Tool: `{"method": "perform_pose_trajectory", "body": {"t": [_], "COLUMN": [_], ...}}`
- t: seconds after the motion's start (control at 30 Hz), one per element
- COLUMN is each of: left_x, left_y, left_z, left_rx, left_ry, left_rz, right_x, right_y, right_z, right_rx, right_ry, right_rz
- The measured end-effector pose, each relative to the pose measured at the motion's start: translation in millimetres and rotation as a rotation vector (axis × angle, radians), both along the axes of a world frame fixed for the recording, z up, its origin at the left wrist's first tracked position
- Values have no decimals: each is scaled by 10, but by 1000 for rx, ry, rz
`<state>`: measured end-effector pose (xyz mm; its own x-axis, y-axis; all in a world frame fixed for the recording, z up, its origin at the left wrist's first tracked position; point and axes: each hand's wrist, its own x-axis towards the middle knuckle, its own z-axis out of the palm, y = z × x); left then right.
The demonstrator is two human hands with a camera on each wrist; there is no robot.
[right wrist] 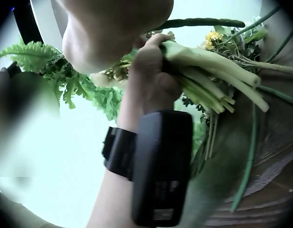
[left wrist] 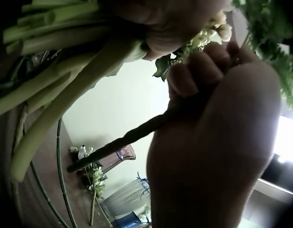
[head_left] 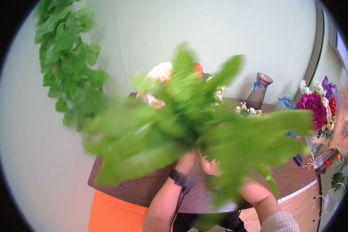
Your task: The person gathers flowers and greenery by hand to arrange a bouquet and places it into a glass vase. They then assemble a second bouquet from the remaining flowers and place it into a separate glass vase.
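Note:
Broad green leaves (head_left: 143, 139), blurred, fan out close to the head camera and cover much of the table. Under them my left hand (head_left: 186, 162) grips a bunch of thick pale-green stems (right wrist: 218, 71), whose cut ends stick out past the fist. Beside it my right hand (head_left: 209, 166) has its fingers curled round a single dark-green stem (left wrist: 132, 135). That stem's free end points away from the hand in the left wrist view. Small cream blossoms (left wrist: 208, 35) and ferny greenery (right wrist: 34, 57) show above the two hands. Leaves hide part of both hands from the head view.
On the dark wooden table (head_left: 116, 181) stands a purple glass vase (head_left: 260, 91) with a blue ribbon, near a clear glass vase (head_left: 285, 102). Mixed flowers (head_left: 312, 106) crowd the right side. A leafy vine (head_left: 67, 58) hangs at left, above an orange surface (head_left: 112, 212).

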<state>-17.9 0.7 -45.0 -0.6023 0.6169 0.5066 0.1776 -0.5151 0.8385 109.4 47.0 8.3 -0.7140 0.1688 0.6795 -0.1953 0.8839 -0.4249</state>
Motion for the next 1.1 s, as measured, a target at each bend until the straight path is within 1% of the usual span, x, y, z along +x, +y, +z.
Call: {"method": "perform_pose_trajectory", "body": {"t": [0.07,0.1,0.13,0.17,0.2,0.27,0.3,0.33,0.4,0.43,0.47,0.53,0.67,0.83,0.93,0.97,1.07,1.1], "left_x": [-43,-12,34,121,99,54,39,-31,-32,-56,-75,-107,-137,-202,-228,-240,-297,-306], "left_y": [-63,-41,-29,-149,-98,5,-102,-151,-156,-165,-172,-193,-263,-320,-392,-414,-440,-451], "left_z": [-14,70,251,643,596,457,403,415,399,412,424,438,416,400,384,382,371,375], "left_rx": [-85,-47,-7,-245,-244,-492,-552,-552,-542,-537,-533,-524,-516,-504,-500,-498,-486,-482], "left_ry": [649,632,614,313,320,515,582,587,585,583,581,575,563,540,522,517,504,501], "left_rz": [265,367,466,207,203,349,203,204,199,196,195,192,169,151,142,140,134,131], "right_x": [-72,-91,-112,-131,-153,-200,-224,-212,-172,-197,-185,-150,-110,-88,-102,-97,-122,-242], "right_y": [-108,-104,-84,-54,-10,119,220,206,152,147,136,97,163,146,121,138,127,287], "right_z": [258,247,221,194,168,85,-10,16,68,48,70,156,63,142,129,108,156,-207], "right_rx": [398,395,179,-37,-38,26,124,123,-213,-282,-284,-251,-314,-408,-365,-350,-310,-646], "right_ry": [75,79,66,56,62,187,234,238,164,185,188,108,59,43,15,-36,23,43], "right_rz": [-236,-241,-243,-242,-247,-258,-301,-302,-183,-179,-179,-158,-122,-114,-91,-96,-77,112]}}
